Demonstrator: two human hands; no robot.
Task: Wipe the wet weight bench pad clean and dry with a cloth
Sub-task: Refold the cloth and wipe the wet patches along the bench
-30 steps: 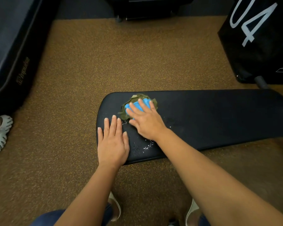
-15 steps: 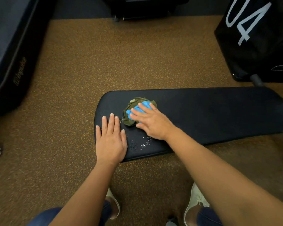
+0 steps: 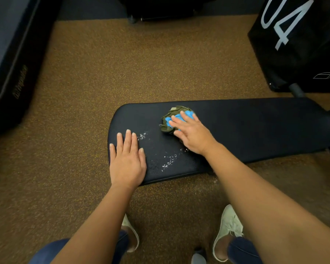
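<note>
A long black bench pad [image 3: 246, 130] lies across the middle of the view. My right hand [image 3: 191, 132] presses a crumpled green and blue cloth [image 3: 171, 119] flat against the pad, fingers spread over it. My left hand [image 3: 127, 161] rests palm down on the pad's near left end, holding nothing. Water droplets [image 3: 168, 161] glisten on the pad between my hands, and a smaller patch of water droplets [image 3: 142, 136] sits by my left fingertips.
Brown speckled floor [image 3: 122, 63] surrounds the bench. A black box marked 04 [image 3: 293, 40] stands at the back right, a dark padded unit [image 3: 10, 54] at the left, dark equipment [image 3: 166, 6] at the back. My shoes [image 3: 227, 229] are below the pad's near edge.
My right hand slid the cloth to the right along the pad, uncovering droplets near my left fingertips. My left hand stayed in place on the pad's end.
</note>
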